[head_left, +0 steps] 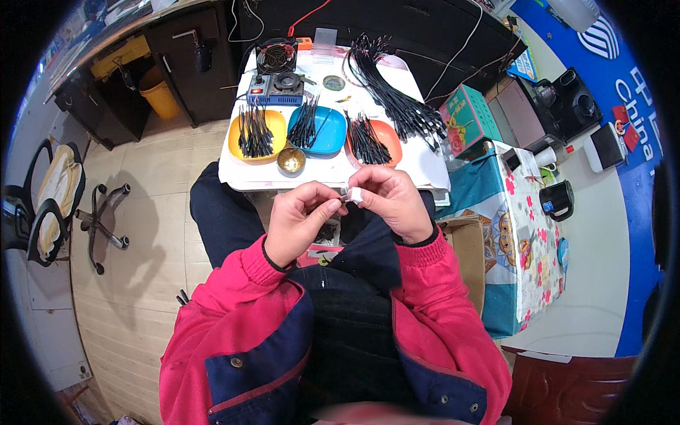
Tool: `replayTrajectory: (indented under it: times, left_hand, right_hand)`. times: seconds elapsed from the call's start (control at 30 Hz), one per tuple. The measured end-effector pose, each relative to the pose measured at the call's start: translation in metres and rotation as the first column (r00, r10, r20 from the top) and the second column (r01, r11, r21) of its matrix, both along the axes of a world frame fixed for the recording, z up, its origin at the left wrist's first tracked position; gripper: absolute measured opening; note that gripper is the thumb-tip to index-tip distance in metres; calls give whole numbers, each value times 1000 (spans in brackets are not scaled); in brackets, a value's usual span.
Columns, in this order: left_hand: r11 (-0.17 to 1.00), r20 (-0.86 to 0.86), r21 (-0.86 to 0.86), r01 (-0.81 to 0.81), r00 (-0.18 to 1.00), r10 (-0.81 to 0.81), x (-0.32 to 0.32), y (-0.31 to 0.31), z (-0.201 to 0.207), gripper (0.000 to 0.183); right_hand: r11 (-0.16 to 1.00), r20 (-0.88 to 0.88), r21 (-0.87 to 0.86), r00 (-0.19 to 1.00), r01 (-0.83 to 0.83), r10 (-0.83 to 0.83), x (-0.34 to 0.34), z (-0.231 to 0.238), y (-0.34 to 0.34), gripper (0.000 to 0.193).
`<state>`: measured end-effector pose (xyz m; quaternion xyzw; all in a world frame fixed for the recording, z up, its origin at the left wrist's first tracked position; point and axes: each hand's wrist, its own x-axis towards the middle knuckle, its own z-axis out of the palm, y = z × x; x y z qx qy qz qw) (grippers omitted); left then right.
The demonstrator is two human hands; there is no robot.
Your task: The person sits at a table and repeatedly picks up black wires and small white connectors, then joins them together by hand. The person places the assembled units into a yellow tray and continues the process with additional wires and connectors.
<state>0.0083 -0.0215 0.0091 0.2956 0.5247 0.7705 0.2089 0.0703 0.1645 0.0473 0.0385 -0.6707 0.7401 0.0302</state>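
Observation:
My left hand and my right hand meet just in front of the table's near edge, above my lap. Both are closed in a pinch, with thumb and fingertips pressed around something tiny. A small white piece shows at my right thumb; whether it is a wrap on the thumb or a held part I cannot tell. Beyond my hands, short black wire leads lie in a yellow dish, a blue dish and an orange dish. Between the dishes and my left hand is a small brass-coloured bowl.
A blue-fronted device and a black fan stand at the white table's far left. A long bundle of black cables lies far right. Rightward are a green-and-pink box and a cloth-covered table; leftward, a wheeled chair.

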Motion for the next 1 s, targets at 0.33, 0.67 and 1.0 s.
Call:
replayTrajectory:
  times: [0.33, 0.67, 1.0]
  left_hand:
    - [991, -12, -76, 113, 993, -114, -7, -6, -3, 8]
    - [994, 169, 57, 94, 980, -102, -10, -10, -5, 10]
    - [984, -319, -67, -162, 939, 133, -3, -5, -8, 8]
  right_hand:
    - [999, 68, 30, 997, -21, 19, -1, -4, 0, 13]
    - [949, 260, -313, 964, 34, 51, 10, -18, -10, 22]
    - [996, 69, -79, 997, 40, -35, 14, -15, -16, 21]
